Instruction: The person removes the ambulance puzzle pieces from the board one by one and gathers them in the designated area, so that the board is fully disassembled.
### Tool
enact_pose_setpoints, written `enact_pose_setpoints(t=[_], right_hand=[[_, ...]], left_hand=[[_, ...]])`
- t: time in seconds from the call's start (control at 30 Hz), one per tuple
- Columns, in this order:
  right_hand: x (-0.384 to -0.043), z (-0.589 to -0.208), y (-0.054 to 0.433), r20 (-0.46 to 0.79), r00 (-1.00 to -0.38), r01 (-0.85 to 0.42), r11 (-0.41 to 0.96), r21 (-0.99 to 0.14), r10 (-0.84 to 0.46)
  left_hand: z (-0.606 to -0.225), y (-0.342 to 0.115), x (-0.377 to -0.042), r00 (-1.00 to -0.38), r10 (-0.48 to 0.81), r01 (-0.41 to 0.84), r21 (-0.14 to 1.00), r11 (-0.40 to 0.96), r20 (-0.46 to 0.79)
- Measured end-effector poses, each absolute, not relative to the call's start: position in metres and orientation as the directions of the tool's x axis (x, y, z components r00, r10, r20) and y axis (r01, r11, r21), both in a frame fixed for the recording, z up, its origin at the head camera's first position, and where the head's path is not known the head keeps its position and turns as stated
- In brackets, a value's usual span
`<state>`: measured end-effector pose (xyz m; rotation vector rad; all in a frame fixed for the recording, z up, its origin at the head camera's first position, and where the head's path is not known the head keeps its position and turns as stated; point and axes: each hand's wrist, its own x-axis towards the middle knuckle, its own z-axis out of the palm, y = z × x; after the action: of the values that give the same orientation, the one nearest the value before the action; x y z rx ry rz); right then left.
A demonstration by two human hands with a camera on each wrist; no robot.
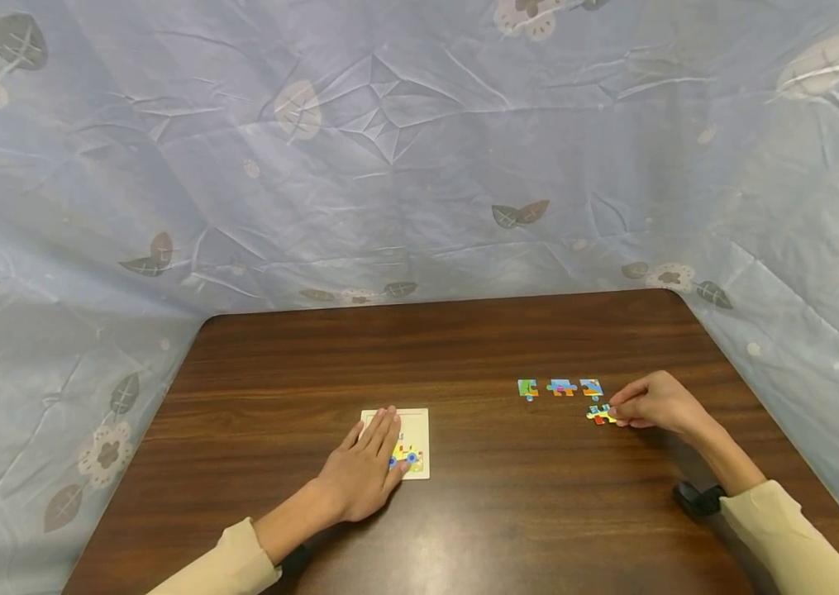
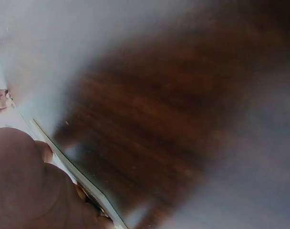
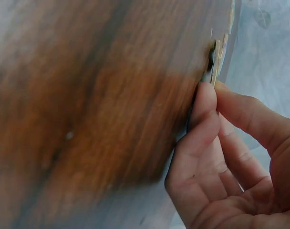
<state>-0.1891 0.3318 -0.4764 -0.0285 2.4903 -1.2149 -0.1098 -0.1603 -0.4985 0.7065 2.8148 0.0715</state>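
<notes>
My left hand (image 1: 365, 471) lies with straight fingers across a small cream puzzle board (image 1: 419, 420) and covers its left part. Yellow, blue and red printed artwork (image 1: 412, 457) shows beside the fingers, low on the board. In the left wrist view, the thin edge of the board (image 2: 95, 191) runs along the hand. My right hand (image 1: 657, 405) pinches a yellow, red and blue jigsaw piece (image 1: 599, 415) between thumb and fingers. In the right wrist view, that piece (image 3: 214, 64) is seen edge-on at the fingertips, close to the tabletop.
Just beyond the pinched piece, a row holds a green-and-blue piece (image 1: 526, 387), a blue-and-orange piece (image 1: 561, 387) and another blue-and-orange piece (image 1: 591, 387). They lie on the dark wooden table (image 1: 464, 347). A patterned grey-blue cloth (image 1: 419, 182) hangs behind and at the sides.
</notes>
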Motion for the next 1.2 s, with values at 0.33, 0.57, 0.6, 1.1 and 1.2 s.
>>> enact_pose_setpoints(t=[0.33,0.57,0.6,1.1,1.2], right_hand=[[-0.193,-0.473,0.323,-0.298,-0.946,0.114,0.735,-0.669,-0.125],[-0.193,-0.474,0.324,-0.3,-0.946,0.12,0.726,-0.678,-0.125],[-0.193,-0.474,0.324,-0.302,-0.946,0.123,0.725,-0.677,-0.122],[-0.191,-0.465,0.326,-0.289,-0.94,0.09,0.683,-0.725,-0.183],[-0.194,-0.454,0.323,-0.261,-0.943,0.064,0.659,-0.75,-0.205]], left_hand=[[-0.5,-0.161,-0.11,-0.859,0.474,0.46,0.116,0.88,-0.194],[-0.498,-0.16,-0.11,-0.856,0.472,0.456,0.12,0.882,-0.212],[-0.498,-0.16,-0.11,-0.856,0.473,0.457,0.121,0.881,-0.21],[-0.499,-0.16,-0.11,-0.858,0.469,0.45,0.132,0.883,-0.208],[-0.499,-0.159,-0.11,-0.858,0.475,0.451,0.157,0.879,-0.197]])
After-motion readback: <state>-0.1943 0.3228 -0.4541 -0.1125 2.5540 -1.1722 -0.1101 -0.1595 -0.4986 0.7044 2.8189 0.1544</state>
